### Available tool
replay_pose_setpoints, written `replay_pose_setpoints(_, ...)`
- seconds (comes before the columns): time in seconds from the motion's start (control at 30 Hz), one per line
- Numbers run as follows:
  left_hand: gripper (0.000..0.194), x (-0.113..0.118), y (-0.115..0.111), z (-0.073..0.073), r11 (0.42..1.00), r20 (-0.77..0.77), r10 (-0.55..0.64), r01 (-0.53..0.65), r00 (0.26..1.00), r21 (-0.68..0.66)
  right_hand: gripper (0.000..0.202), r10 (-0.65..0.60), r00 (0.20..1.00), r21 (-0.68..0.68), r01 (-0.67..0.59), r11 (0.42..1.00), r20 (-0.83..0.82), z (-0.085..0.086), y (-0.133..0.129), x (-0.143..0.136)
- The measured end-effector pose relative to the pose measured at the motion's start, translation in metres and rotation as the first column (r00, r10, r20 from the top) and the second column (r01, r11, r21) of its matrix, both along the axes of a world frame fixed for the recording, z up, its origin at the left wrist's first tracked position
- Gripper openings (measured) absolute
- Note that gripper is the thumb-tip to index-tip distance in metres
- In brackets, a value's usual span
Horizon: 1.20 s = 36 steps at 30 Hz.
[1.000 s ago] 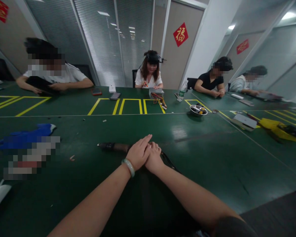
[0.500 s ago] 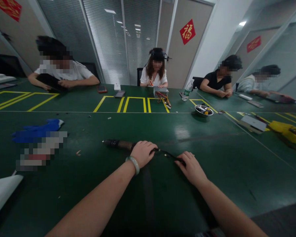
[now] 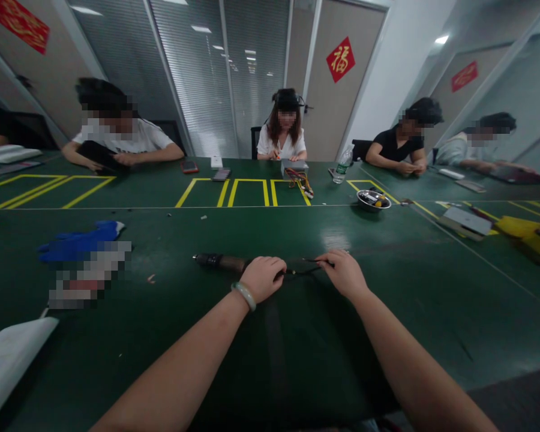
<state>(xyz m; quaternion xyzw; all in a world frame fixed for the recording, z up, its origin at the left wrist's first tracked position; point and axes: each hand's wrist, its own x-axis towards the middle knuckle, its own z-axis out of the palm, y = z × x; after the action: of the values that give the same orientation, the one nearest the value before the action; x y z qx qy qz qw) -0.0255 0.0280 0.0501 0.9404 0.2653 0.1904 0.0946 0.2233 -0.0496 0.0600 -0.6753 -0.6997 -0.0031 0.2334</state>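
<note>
A dark electric screwdriver (image 3: 225,263) lies on the green table, its tip pointing left. My left hand (image 3: 263,279), with a bangle at the wrist, is closed around its rear end and covers that part. From there a thin black cord (image 3: 302,273) runs right to my right hand (image 3: 344,275), which pinches it between thumb and fingers. A short dark end of the cord sticks out leftward above the pinch.
A blue glove (image 3: 78,241) and a blurred-out item lie to the left, with a white object (image 3: 15,360) nearer. Farther off stand a metal bowl (image 3: 373,200) of small parts, a bottle (image 3: 342,165) and a grey box with wires (image 3: 294,166). Several people sit around the table.
My right hand has moved up and slightly left along with the cord, now pinching it with the fingers turned inward. My left hand stays on the screwdriver. The view has shifted slightly.
</note>
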Motion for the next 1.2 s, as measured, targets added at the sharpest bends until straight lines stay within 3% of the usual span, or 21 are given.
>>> replay_pose_setpoints(0.13, 0.01, 0.0, 0.002, -0.001, 1.0, 0.006, -0.005, 0.005, 1.0, -0.003, 0.016, -0.043, 0.998, -0.024, 0.042, 0.999, -0.04, 0.003, -0.024, -0.027)
replay_pose_setpoints(0.27, 0.009, 0.0, 0.003, -0.003, 1.0, 0.013, -0.018, 0.018, 1.0, -0.004, 0.015, 0.013, 0.999, -0.072, -0.016, 0.997, -0.039, -0.009, -0.032, -0.046)
replay_pose_setpoints(0.4, 0.009, -0.001, 0.004, -0.004, 1.0, 0.014, -0.025, 0.025, 1.0, -0.011, 0.014, 0.048, 0.998, -0.081, -0.051, 0.995, -0.044, -0.018, -0.027, -0.054)
replay_pose_setpoints(0.83, 0.011, 0.0, 0.005, -0.006, 1.0, 0.017, -0.026, 0.026, 1.0, -0.01, 0.01, 0.027, 0.98, -0.041, -0.036, 0.999, -0.198, -0.023, -0.007, -0.063)
replay_pose_setpoints(1.2, 0.01, -0.001, 0.004, -0.003, 0.999, 0.019, -0.033, 0.033, 0.999, -0.013, 0.007, 0.014, 0.992, -0.002, -0.014, 1.0, -0.128, -0.021, -0.006, -0.068)
